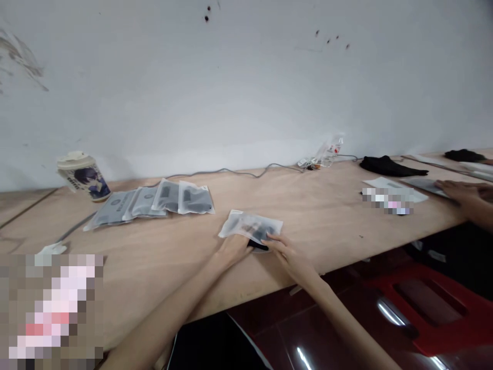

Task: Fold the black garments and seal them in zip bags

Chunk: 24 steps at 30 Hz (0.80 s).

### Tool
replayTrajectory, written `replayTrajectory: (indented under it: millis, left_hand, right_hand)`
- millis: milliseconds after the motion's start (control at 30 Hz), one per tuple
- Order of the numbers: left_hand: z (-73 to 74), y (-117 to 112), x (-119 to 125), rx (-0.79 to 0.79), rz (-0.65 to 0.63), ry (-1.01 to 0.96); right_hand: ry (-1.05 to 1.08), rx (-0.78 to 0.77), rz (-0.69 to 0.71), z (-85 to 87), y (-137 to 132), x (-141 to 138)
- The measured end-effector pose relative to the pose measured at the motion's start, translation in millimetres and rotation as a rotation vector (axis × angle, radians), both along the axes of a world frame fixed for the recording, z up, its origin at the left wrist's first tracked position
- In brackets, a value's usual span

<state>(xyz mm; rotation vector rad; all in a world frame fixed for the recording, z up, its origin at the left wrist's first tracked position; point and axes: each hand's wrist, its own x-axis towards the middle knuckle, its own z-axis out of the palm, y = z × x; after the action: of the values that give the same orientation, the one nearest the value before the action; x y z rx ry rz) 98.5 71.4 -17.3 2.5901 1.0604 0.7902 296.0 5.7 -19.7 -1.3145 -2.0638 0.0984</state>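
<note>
A frosted plastic bag (pixel 249 224) with a dark item inside lies on the wooden table (pixel 308 216) near its front edge. My left hand (pixel 233 248) rests at the bag's near left corner, fingers curled against it. My right hand (pixel 287 253) lies at the bag's near right side, fingers stretched onto the dark item that sticks out of the bag's mouth. Whether either hand pinches the bag is hard to make out.
A row of several filled frosted bags (pixel 154 203) lies at the left, beside a lidded printed cup (pixel 82 174). A grey cable (pixel 231 171) runs along the wall. Black cloth (pixel 389 165) and another person's hand (pixel 464 192) are at the right. A red stool (pixel 427 303) stands below.
</note>
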Motion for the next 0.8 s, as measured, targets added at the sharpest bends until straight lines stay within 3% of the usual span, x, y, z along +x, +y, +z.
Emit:
replayTrajectory:
  millis: [200,333,533,600,700,733,800]
  left_hand:
    - [1.5,-49.6,-12.2,0.21,-0.114,0.131]
    - [2.6,-52.3,-12.1,0.149,-0.06,0.154]
    - [10.4,-54.6,-25.5,0.06,-0.111,0.107]
    - [14.1,-58.7,-39.6,-0.005,0.058,0.081]
    - [20.2,-53.5,-60.5,-0.19,0.489,0.01]
    - [21.8,-47.7,-64.8,-0.258,0.571,-0.019]
    - [23.2,-32.1,-66.9,-0.386,0.603,-0.096]
  right_hand:
    - [-0.044,0.058,-0.055,-1.3,-15.3,-7.7]
    - [-0.08,0.107,-0.062,-4.4,-21.7,-16.8]
    - [-0.122,0.083,-0.074,2.3,-32.6,-14.8]
    - [-0.174,0.034,-0.087,6.8,-36.9,-13.2]
    - [-0.29,0.012,-0.072,7.8,-41.4,-15.4]
    - [-0.331,0.024,-0.065,6.0,-42.3,-17.2]
    - [-0.4,0.05,-0.059,1.1,-43.9,-20.9]
